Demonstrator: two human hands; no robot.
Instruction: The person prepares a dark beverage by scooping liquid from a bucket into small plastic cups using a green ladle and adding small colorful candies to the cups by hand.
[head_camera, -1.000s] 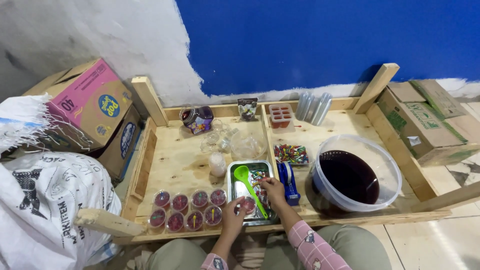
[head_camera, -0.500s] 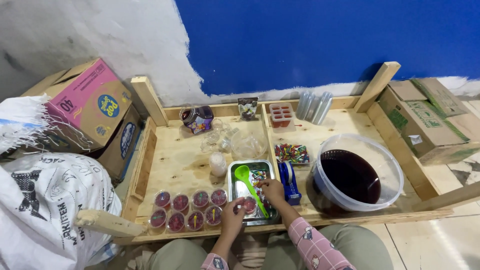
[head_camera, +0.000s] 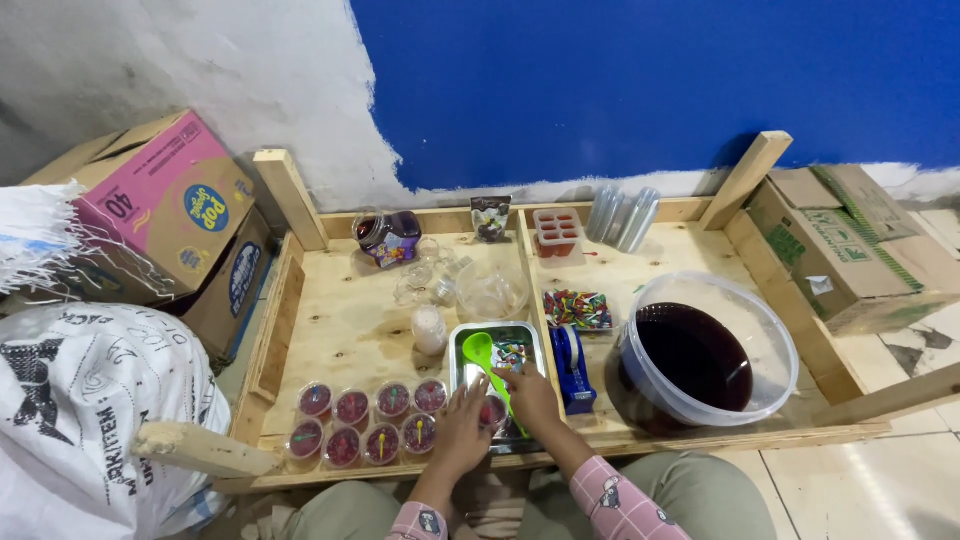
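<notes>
The metal tray (head_camera: 462, 345) lies on the wooden tabletop (head_camera: 340, 320) at the near edge, with the spoon (head_camera: 487, 362) in it. Both hands rest on its near end, the left hand (head_camera: 462, 428) beside the right hand (head_camera: 530, 400). Left of the tray stand the filled cups (head_camera: 365, 420) in two rows. Just right of it lies the tape dispenser (head_camera: 572, 368), then the big tub (head_camera: 705, 350). Behind the tray stand the small bottle (head_camera: 429, 329) and the jar (head_camera: 388, 237). Cardboard boxes (head_camera: 165, 215) stand left of the tabletop, above a sack (head_camera: 90, 420).

Left hand (head_camera: 461, 432) lies flat, fingers spread; right hand (head_camera: 531, 398) curls beside it, fingertips down.
</notes>
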